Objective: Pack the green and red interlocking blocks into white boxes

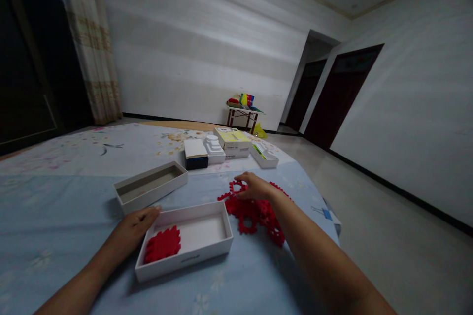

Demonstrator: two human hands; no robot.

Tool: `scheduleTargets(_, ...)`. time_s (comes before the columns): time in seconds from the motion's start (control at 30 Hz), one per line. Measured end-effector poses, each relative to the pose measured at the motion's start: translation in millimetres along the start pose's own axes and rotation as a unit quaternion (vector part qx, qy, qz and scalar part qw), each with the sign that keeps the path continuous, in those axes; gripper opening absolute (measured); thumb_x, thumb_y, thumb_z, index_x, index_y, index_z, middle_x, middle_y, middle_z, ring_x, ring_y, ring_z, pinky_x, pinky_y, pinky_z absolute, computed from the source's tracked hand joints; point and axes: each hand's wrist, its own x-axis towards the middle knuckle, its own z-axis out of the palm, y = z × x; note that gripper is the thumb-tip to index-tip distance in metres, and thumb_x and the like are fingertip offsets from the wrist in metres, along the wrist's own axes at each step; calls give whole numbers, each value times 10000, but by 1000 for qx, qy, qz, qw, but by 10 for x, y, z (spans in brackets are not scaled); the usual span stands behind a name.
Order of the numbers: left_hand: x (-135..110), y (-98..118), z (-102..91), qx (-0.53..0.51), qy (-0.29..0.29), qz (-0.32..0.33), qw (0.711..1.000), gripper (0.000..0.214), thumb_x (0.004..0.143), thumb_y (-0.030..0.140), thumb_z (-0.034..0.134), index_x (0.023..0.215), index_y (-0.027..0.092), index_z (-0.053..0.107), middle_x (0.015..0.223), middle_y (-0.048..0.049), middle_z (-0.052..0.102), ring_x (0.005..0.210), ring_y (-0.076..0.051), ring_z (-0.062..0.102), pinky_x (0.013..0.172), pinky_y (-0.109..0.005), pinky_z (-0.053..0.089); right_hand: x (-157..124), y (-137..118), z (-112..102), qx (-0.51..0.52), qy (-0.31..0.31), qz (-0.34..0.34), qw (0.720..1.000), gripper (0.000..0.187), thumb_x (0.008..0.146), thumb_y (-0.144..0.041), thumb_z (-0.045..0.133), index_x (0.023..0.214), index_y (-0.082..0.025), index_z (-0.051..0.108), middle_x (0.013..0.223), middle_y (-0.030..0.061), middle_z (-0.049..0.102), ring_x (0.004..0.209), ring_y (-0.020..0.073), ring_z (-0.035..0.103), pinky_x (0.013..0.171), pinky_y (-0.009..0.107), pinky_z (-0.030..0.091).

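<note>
From where I stand, one person is at a round-edged desk (25, 206) covered by a pale blue and white floral cloth.

The left hand (138, 224) lies at the rear left corner of an open white rectangular cardboard box (209, 252), fingers slightly bent, fingertips at the rim. Whether it grips the wall I cannot tell.

The box sits flat in front of the person. A red, flat-topped block with toothed edges (163, 244) lies inside it, at the left end; the right part shows bare white floor.

The right hand (254, 187) is over a loose heap of red toothed pieces (254, 210), some with round openings, just beside the box's right end. Its thumb and fingers are parted around a red ring-like piece (236, 187); a firm hold cannot be confirmed.

Behind the left hand stands a second shallow white box with a grey interior (150, 188), angled and near the first.

Farther back are a dark box with a white top (196, 150), a white stepped moulding (213, 146), a yellow and white carton (232, 141) and a small white tray (266, 160). A blue clip (326, 213) is at the desk's right edge.
</note>
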Motion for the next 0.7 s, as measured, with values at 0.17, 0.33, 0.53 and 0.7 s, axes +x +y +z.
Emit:
scheduleTargets(0.17, -12, 22, 12, -10, 2, -10, 1000, 466, 691, 615, 458, 611, 198, 652, 646, -1, 705, 710, -247, 642, 667, -283, 500, 164, -278, 147, -57, -87, -59, 993, 605, 578, -386, 682, 1144, -208, 565, 1172, 105, 548, 1037, 262, 517, 827, 328, 413)
scheduleTargets(0.33, -16, 21, 11, 6, 13, 1, 1000, 460, 701, 601, 450, 589, 197, 640, 636, -6, 694, 726, -248, 633, 676, -280, 492, 282, -331, 210, -82, -141, -52, 985, 404, 644, -346, 604, 1012, -180, 621, 954, 65, 657, 813, 202, 598, 652, 247, 424)
scheduleTargets(0.53, -26, 46, -1, 16, 11, -11, 1000, 462, 706, 602, 433, 608, 196, 632, 651, -9, 695, 734, -253, 633, 675, -280, 482, 274, -289, 204, -70, -145, -85, 983, 443, 689, -369, 569, 1080, -164, 604, 995, 82, 659, 843, 204, 602, 684, 248, 426)
scheduleTargets(0.7, -34, 84, 18, 9, 7, -28, 1000, 469, 692, 616, 431, 600, 195, 618, 637, -5, 690, 715, -252, 630, 667, -280, 479, 285, -239, 221, -24, -158, -75, 984, 652, 629, -478, 625, 1197, -172, 530, 1156, 95, 593, 985, 230, 574, 815, 280, 428)
